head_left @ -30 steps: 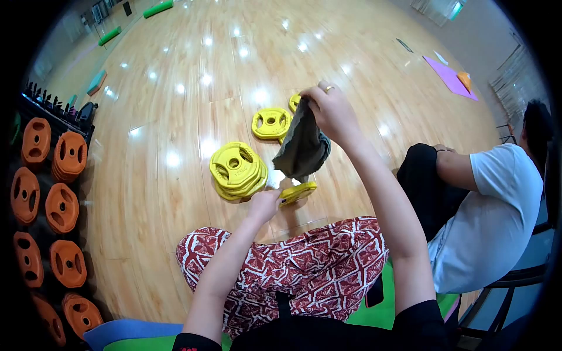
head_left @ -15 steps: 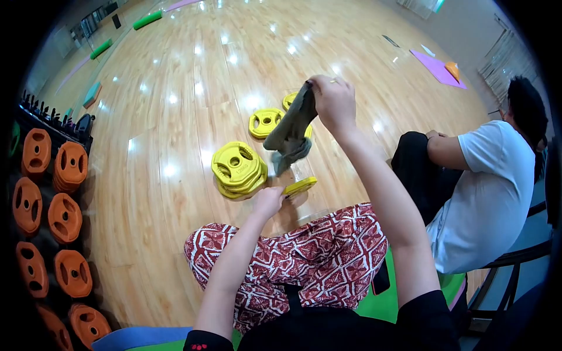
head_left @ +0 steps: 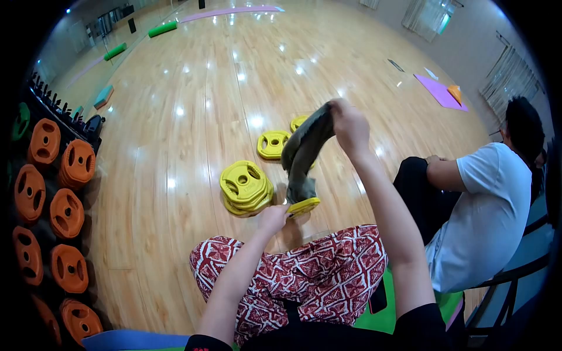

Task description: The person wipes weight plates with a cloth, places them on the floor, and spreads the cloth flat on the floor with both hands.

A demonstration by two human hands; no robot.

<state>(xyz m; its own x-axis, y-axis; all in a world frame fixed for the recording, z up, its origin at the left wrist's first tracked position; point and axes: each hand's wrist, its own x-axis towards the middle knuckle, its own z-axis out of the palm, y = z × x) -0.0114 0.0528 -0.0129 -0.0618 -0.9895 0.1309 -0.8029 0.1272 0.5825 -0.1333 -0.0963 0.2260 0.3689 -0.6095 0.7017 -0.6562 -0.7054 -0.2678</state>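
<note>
My right hand [head_left: 351, 127] is raised, fingers closed on one end of a dark grey-green cloth [head_left: 307, 143]. The cloth hangs down in a bend, its lower end close to a yellow weight plate [head_left: 304, 206]. That plate is tilted nearly edge-on, and my left hand [head_left: 274, 219] grips its left edge. Just beyond my left hand lies a stack of yellow weight plates [head_left: 244, 182]. Farther off, another yellow plate [head_left: 272, 145] lies flat on the floor, and one more [head_left: 298, 123] is partly hidden behind the cloth.
Orange weight plates [head_left: 66, 213] fill a rack on the left. A person in a white shirt [head_left: 486, 205] sits close on my right. A phone [head_left: 378, 297] lies on the green mat [head_left: 366, 320] beside my leg. Pink mats and a green roller [head_left: 163, 29] lie farther away.
My right hand has moved slightly right and the cloth has swung into a longer bend, its lower end now down by the held plate. The view has tilted up a little.
</note>
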